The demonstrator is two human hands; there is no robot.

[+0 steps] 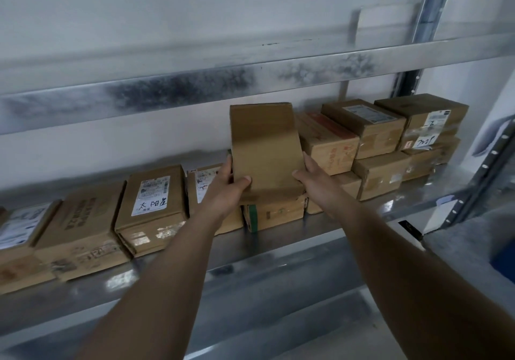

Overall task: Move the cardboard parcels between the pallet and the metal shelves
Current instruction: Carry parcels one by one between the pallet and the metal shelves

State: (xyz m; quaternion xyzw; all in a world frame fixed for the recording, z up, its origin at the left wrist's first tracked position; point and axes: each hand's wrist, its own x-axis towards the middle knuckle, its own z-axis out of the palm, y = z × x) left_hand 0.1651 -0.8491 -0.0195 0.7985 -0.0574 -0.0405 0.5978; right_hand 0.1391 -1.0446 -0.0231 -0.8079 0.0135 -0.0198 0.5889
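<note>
While both hands (225,189) (315,177) grip its side edges, parcel (264,147) tilts.

- I see a pale wall (195,5) filling the top of my view, from ten to two o'clock.
- At four o'clock there's a blue thing (504,259), cut off by the edge; I can't tell what it is.
- Grey floor (459,237) shows beside it.

Handwritten "太阳星" stands on the white label (150,195) of a shelved parcel (152,209).
</note>
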